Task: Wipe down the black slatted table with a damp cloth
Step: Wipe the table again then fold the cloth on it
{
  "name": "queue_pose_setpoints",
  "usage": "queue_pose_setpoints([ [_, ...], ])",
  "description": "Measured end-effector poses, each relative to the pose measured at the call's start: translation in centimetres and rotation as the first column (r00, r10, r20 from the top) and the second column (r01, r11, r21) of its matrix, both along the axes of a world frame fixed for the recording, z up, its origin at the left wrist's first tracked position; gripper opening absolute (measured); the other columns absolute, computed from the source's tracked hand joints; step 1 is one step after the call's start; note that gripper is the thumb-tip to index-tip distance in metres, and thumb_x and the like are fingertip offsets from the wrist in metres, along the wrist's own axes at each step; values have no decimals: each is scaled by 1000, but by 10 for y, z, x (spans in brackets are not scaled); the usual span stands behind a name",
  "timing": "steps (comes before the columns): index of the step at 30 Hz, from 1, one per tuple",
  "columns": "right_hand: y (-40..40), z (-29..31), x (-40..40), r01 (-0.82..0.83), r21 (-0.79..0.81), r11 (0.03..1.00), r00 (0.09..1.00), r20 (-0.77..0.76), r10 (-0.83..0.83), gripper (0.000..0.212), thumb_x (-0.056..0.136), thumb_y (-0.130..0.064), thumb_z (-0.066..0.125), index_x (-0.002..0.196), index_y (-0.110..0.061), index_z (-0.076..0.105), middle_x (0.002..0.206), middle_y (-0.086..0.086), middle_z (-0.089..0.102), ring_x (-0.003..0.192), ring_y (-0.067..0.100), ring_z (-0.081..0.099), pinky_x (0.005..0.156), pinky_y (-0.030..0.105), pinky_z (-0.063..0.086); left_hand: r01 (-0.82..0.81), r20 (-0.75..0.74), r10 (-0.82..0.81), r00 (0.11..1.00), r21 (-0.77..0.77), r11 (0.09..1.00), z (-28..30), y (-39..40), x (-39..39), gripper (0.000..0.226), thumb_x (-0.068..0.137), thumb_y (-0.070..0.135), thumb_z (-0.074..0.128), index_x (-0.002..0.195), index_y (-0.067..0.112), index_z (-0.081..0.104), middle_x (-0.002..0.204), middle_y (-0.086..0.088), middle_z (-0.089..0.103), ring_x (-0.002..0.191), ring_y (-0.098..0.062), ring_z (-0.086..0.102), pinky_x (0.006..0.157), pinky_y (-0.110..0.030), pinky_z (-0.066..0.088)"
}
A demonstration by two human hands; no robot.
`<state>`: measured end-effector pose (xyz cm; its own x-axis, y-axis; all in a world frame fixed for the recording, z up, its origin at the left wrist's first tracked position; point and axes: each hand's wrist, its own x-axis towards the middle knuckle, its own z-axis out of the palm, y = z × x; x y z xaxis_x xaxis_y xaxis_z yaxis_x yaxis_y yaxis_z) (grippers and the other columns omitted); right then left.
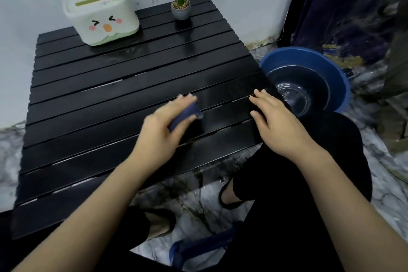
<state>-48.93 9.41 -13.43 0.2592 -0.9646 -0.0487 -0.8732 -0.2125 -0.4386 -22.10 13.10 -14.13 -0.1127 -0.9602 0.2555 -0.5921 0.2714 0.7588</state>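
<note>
Although a small line of print sits beside the slot on top of the pale green and white tissue box with a cartoon duck face (101,15), it is too small to read, and no other writing shows. That box stands at the far left of the black slatted table (88,104), which is set against a whitish wall. Further right at the far edge stands a small grey pot holding a blue-flowered plant (180,7). Nearer, the left hand (163,126), blurred, has its fingers curled over a folded dark blue cloth (185,115), pressing it onto the slats near the table's right side. Just right, the right hand (273,121) lies flat on the table's right edge, fingers stretched out and holding nothing. Beyond that edge, a round blue plastic basin with water (335,68) rests on the marbled grey floor.
</note>
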Motion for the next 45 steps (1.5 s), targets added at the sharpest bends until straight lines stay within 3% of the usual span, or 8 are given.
queue_pose_setpoints([
  [5, 3, -1, 5, 30, 10, 999, 1000, 7, -30, 46, 105, -28, 43, 149, -13, 42, 161, 3, 31, 151, 14, 17, 117, 25, 13, -421, 269, 381, 885, 110, 900, -21, -37, 59, 43, 98, 27, 57, 139, 15, 54, 150, -8, 47, 146, -31, 30, 123, -43, 19],
  [11, 6, 0, 11, 38, 10, 999, 999, 2, -38, 46, 105, -28, 41, 148, -12, 42, 161, 3, 30, 152, 15, 16, 118, 28, 12, 5, 286, -7, 958, 6, 1000, -27, 7, 6, 40, 96, 28, 57, 133, 14, 61, 142, -7, 56, 137, -24, 48, 120, -39, 28],
  [17, 6, 3, 9, 36, 19, 999, 999, -1, -36, 46, 104, -28, 43, 148, -12, 43, 160, 4, 32, 151, 16, 17, 120, 35, 19, 386, 97, -394, 914, 85, 918, -9, 57, -35, 40, 98, 22, 59, 137, 15, 57, 143, 2, 55, 139, -7, 43, 119, -28, 29],
  [23, 27, 4, -8, 115, 19, 993, 993, -21, -115, 56, 102, -38, 47, 152, -13, 37, 163, 1, 26, 152, 14, 13, 119, 32, 15, 126, -158, -106, 982, 123, 984, 12, -15, -37, 32, 94, 25, 65, 126, 17, 67, 114, 9, 72, 104, 3, 65, 91, -23, 51],
  [27, 42, 0, -23, 197, 1, 980, 980, 2, -197, 65, 100, -46, 47, 154, -13, 32, 164, 0, 22, 152, 13, 11, 120, 32, 16, 20, 1, -21, 1000, 101, 995, -4, -79, -64, 38, 97, 27, 59, 133, 14, 61, 135, -6, 63, 135, -28, 50, 112, -37, 39],
  [30, 48, -5, -34, 257, 37, 966, 965, 43, -259, 71, 98, -52, 47, 156, -15, 27, 165, -3, 18, 152, 11, 10, 117, 26, 14, 53, 153, -73, 986, 133, 990, -14, -111, -97, 41, 100, 25, 53, 138, 12, 53, 149, -13, 48, 145, -38, 29, 122, -43, 19],
  [33, 53, -9, -43, 283, 65, 957, 953, 91, -288, 74, 97, -53, 48, 157, -17, 23, 165, -3, 17, 151, 11, 13, 113, 20, 14, 167, 273, -190, 943, 106, 980, -18, -122, -125, 43, 101, 25, 51, 141, 11, 50, 149, -14, 47, 143, -36, 35, 120, -43, 19],
  [45, 52, -10, -46, 253, 62, 966, 961, 100, -258, 65, 102, -40, 48, 156, -13, 25, 164, 2, 22, 151, 12, 16, 113, 19, 15, 551, 119, -555, 823, 65, 832, -20, -34, -110, 37, 97, 20, 60, 135, 18, 59, 143, 2, 55, 142, -15, 39, 122, -27, 18],
])
